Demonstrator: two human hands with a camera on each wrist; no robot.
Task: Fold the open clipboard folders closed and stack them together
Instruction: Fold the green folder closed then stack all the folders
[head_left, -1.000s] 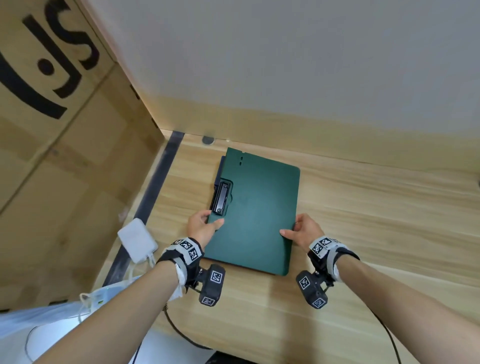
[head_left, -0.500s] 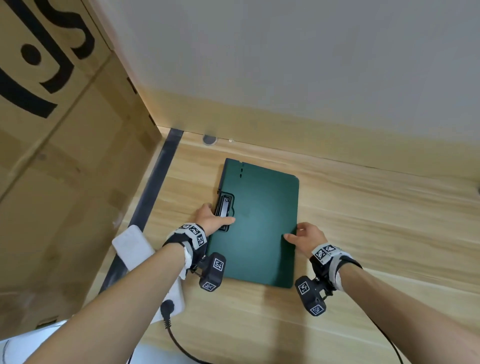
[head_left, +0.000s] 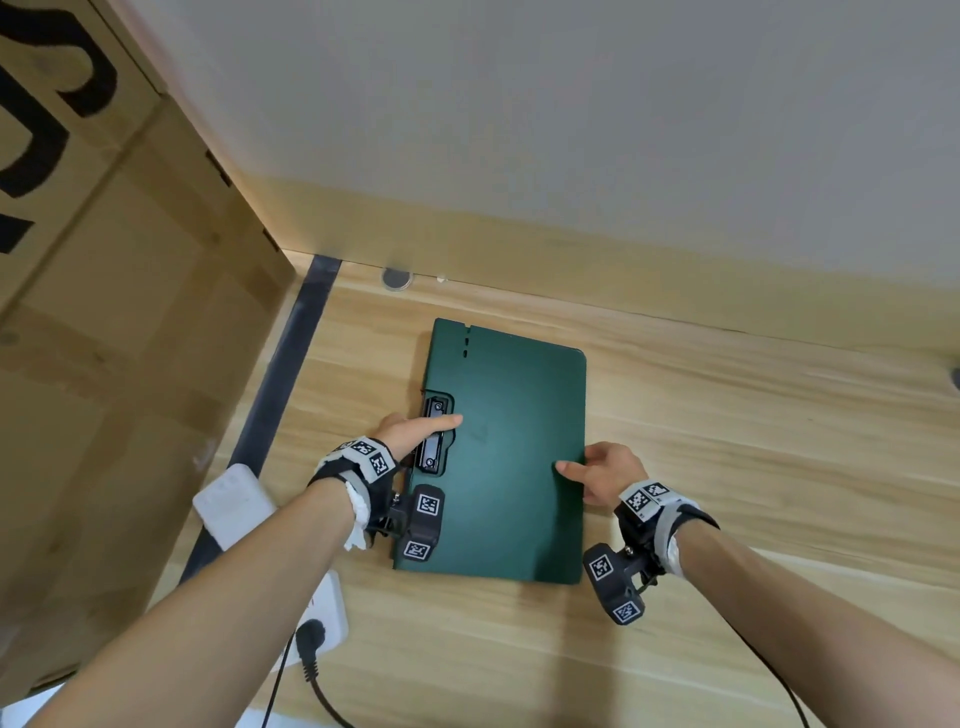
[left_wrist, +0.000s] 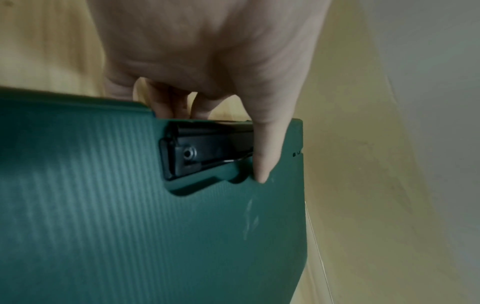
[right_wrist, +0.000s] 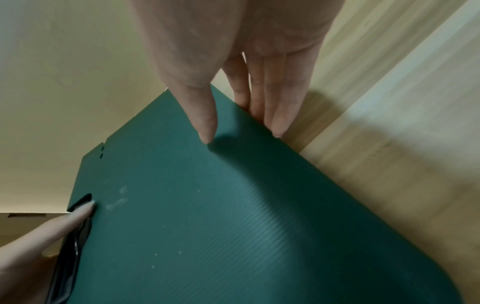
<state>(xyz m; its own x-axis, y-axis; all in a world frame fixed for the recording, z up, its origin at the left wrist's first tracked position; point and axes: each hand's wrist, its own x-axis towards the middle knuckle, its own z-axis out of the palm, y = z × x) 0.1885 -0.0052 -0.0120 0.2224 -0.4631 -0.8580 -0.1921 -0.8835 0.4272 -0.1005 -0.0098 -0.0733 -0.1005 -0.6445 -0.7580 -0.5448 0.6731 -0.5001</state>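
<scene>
A closed dark green clipboard folder (head_left: 509, 457) lies flat on the wooden table (head_left: 753, 467), its black clip (head_left: 434, 441) showing in a cut-out at the left edge. My left hand (head_left: 410, 434) holds that edge. Its thumb (left_wrist: 265, 160) lies across the clip (left_wrist: 207, 150) onto the cover (left_wrist: 130, 226), and its fingers curl down beside the edge. My right hand (head_left: 605, 475) pinches the right edge, thumb (right_wrist: 205, 127) on the cover (right_wrist: 233, 226), fingers down along the side. Whether a second folder lies underneath cannot be made out.
A large cardboard box (head_left: 104, 364) stands close on the left. A white power strip (head_left: 234, 504) with a black plug (head_left: 311, 636) lies between box and folder. The wall (head_left: 571, 130) runs along the table's far edge, with a round grommet (head_left: 397, 279) near it.
The folder has turned squarer to the table and its left edge looks even. My left thumb has slid up from the clip's near end to lie across its middle.
</scene>
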